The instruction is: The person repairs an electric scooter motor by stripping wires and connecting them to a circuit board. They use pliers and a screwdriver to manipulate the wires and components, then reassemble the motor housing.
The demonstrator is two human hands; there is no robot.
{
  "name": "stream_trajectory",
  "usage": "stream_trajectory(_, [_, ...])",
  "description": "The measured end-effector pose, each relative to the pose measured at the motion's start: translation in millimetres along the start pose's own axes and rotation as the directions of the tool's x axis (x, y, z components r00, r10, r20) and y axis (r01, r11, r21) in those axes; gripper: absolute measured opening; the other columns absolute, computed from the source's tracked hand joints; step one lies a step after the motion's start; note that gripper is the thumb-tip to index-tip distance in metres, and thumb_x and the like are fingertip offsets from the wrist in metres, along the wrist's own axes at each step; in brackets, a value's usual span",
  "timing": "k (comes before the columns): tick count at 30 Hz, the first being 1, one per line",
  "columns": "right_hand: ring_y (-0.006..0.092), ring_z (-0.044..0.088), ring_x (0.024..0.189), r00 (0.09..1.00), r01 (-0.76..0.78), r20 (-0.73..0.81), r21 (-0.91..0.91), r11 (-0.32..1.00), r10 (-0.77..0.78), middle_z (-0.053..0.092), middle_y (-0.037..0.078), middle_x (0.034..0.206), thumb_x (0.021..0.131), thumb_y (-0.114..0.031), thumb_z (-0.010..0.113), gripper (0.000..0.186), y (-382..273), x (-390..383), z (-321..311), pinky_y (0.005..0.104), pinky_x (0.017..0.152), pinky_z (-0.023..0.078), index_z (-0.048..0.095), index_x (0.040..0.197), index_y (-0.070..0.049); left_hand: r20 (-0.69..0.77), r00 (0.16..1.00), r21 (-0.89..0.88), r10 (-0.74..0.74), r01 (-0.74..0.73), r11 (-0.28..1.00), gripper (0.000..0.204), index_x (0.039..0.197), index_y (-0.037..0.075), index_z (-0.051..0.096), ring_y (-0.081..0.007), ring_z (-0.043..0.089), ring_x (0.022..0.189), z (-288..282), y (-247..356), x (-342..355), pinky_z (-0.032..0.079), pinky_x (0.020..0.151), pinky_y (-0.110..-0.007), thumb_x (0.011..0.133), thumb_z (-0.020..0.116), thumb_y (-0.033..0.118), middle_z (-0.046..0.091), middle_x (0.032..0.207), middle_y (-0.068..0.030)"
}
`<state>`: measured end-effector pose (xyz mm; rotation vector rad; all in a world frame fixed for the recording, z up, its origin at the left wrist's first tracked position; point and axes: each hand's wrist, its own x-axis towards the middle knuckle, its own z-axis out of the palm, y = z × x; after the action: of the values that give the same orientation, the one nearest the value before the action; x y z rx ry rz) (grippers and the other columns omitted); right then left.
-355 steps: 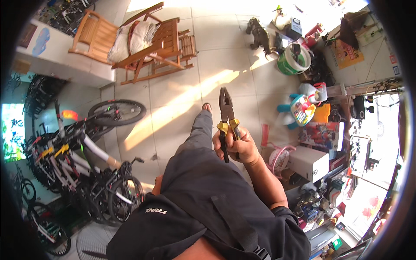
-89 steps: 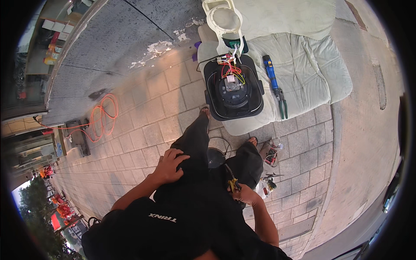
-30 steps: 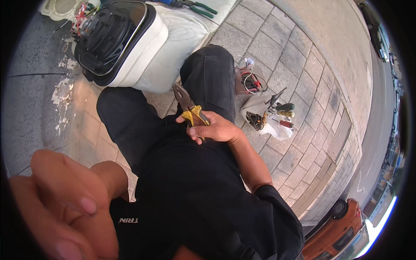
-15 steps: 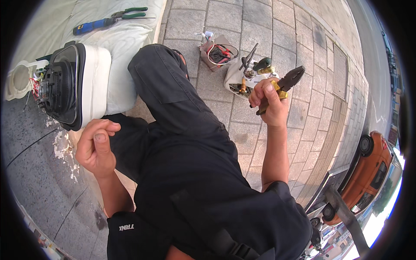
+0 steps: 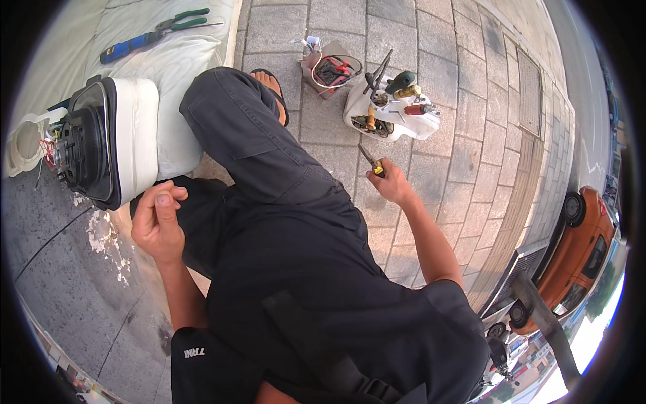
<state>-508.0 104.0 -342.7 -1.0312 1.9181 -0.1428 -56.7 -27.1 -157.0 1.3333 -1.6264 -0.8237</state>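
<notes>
My right hand (image 5: 391, 183) is closed round the yellow handles of a pair of pliers (image 5: 369, 159), held over the paving with the dark jaws pointing away from me. My left hand (image 5: 160, 219) is raised near my knee, fingers curled and thumb pressed against them; whatever they may hold is hidden. Just beyond it, a white appliance (image 5: 138, 135) lies on its side, its black underside (image 5: 87, 145) turned left with loose wires showing. A pale round plastic part (image 5: 27, 145) hangs beside those wires.
On the pale covered surface lie a blue-handled tool (image 5: 128, 48) and green-handled pliers (image 5: 188, 21). A cut white jug (image 5: 425, 126) full of hand tools and a small box (image 5: 321, 86) with red and black leads stand on the paving. An orange car (image 5: 582, 259) is at right.
My right hand has drawn back from beside the jug toward me and turned the pliers. My left hand has shifted slightly right, with its thumb closer to the fingers.
</notes>
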Motion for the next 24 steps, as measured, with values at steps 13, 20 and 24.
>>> stream_trajectory(13, [0.0459,0.071,0.104,0.966,0.258,0.033,-0.178,0.949,-0.257,0.074,0.027,0.104,0.086,-0.015,0.069,0.041,57,125,35,0.0508,0.088,0.056,0.067,0.126,-0.008,0.042,0.998,0.191,0.046,-0.053,0.980,0.013,0.103,-0.007,0.074,-0.0165,0.071,0.074,-10,15,-10,0.054,0.065,-0.027,0.100,0.071,0.006,0.077,0.086,-0.0128])
stream_trajectory(20, [0.0107,0.059,0.070,0.952,0.268,0.031,0.400,0.877,-0.305,0.064,0.002,0.082,0.093,-0.009,0.073,0.027,-47,47,36,0.0289,0.064,0.048,0.068,0.117,0.000,-0.086,0.996,0.132,0.004,0.007,0.991,0.013,0.105,-0.005,0.075,-0.0119,0.067,0.067,-22,-8,-35,0.054,0.067,-0.026,0.100,0.071,0.006,0.077,0.087,-0.0108])
stream_trajectory(24, [0.0054,0.054,0.067,0.933,0.336,-0.076,0.536,0.774,-0.352,0.060,-0.003,0.080,0.096,-0.007,0.072,0.013,-147,20,3,0.0241,0.060,0.043,0.068,0.108,-0.002,-0.124,0.992,0.061,0.000,0.007,0.998,0.012,0.104,-0.004,0.075,-0.0120,0.065,0.065,-25,-29,-49,0.051,0.063,-0.026,0.100,0.071,0.007,0.076,0.085,-0.0096])
